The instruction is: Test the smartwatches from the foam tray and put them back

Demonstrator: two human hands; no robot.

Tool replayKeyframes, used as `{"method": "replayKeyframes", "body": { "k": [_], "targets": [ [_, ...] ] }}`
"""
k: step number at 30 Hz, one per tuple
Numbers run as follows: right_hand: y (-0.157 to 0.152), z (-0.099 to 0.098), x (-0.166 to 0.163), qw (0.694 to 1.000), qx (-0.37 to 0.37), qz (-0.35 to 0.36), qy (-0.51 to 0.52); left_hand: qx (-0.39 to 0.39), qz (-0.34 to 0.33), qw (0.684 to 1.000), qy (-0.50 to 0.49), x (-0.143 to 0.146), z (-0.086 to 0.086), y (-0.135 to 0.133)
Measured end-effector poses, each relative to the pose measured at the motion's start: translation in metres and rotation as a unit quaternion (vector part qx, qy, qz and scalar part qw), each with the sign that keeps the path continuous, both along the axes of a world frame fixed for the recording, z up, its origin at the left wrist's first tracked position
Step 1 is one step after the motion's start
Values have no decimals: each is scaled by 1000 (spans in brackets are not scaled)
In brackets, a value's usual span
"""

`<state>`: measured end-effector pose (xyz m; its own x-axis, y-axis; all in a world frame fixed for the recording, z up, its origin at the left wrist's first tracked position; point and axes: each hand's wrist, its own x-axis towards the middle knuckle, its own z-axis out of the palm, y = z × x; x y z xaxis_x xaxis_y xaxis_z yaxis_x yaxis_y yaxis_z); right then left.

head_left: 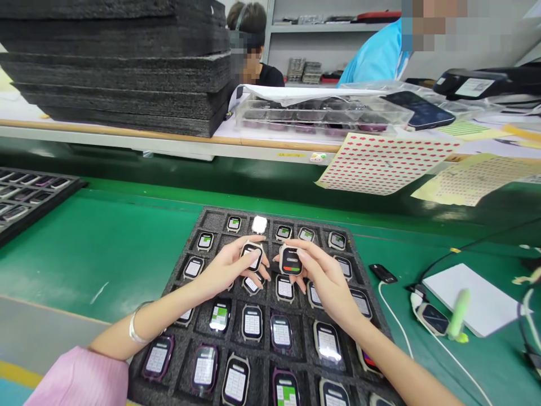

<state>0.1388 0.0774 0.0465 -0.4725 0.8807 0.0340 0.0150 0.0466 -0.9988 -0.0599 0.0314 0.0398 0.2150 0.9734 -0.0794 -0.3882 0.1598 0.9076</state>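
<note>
A black foam tray (211,217) lies on the green belt, its pockets filled with several small smartwatch bodies showing lit screens. My left hand (228,268) is pinched around one watch body (252,255) with a pale screen, held just above the tray. My right hand (323,276) grips another watch body (290,260) whose dark screen shows a red and green bar. The two held watches sit side by side over the tray's middle rows. One white unit (259,224) lies face down in the back row.
A second foam tray (25,197) with watches sits at the far left. A stack of black foam sheets (122,62) and clear plastic trays (321,113) stand on the raised shelf. Red-dotted sticker sheets (380,163) overhang it. A cabled watch (431,318), white pad (477,299) lie right. Two people work behind.
</note>
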Motion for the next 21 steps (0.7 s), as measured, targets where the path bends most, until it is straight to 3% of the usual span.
{"method": "replayKeyframes", "body": {
  "k": [13, 16, 21],
  "targets": [
    [-2, 4, -4, 1000, 10, -10, -22, -17, 28, 997, -70, 0, 6, -5],
    [-15, 28, -2, 1000, 0, 12, 13, -22, 25, 997, -73, 0, 6, -6],
    [-65, 79, 12, 980, -35, 164, 106, 0, 19, 999, -40, 1, 3, -7]
  ]
}}
